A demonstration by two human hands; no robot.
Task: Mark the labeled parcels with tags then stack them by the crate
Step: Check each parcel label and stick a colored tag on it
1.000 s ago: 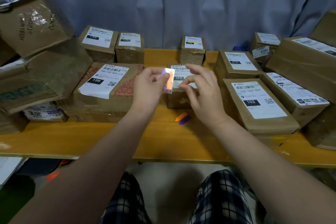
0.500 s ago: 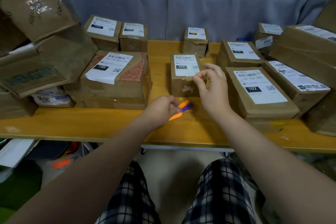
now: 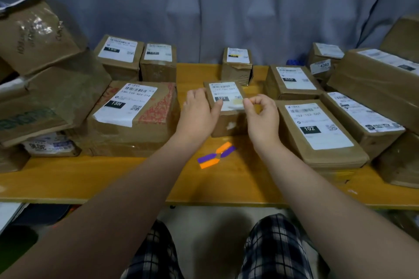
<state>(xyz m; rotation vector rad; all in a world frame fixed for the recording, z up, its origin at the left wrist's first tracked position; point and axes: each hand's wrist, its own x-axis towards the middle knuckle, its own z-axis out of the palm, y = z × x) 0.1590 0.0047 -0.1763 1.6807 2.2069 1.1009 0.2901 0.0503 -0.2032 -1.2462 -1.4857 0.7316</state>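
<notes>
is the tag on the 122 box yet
On: a pale yellow tag lies on the white label of the small brown cardboard box, its edge pinched by the right hand. Cannot tell if pressed down.

Dim, even indoor light falls from overhead. The parcel marked 122 (image 3: 227, 120), at centre, serves as reference. Its white label and the labels on the parcels to either side are the brightest areas; their small print is soft and mostly unreadable. The pale tag (image 3: 237, 102) over its label, pinched by the right hand (image 3: 263, 115), is smeared. Far left of the parcel and higher, a taped box (image 3: 38, 29) carries patchy glare. Soft, short shadows lie on the table (image 3: 90, 179) at its near side and beneath its neighbours. Nearer the camera, the space under the table is dark. Wide-angle distortion bows the table's near edge and tilts the boxes far left and right of the parcel.
</notes>
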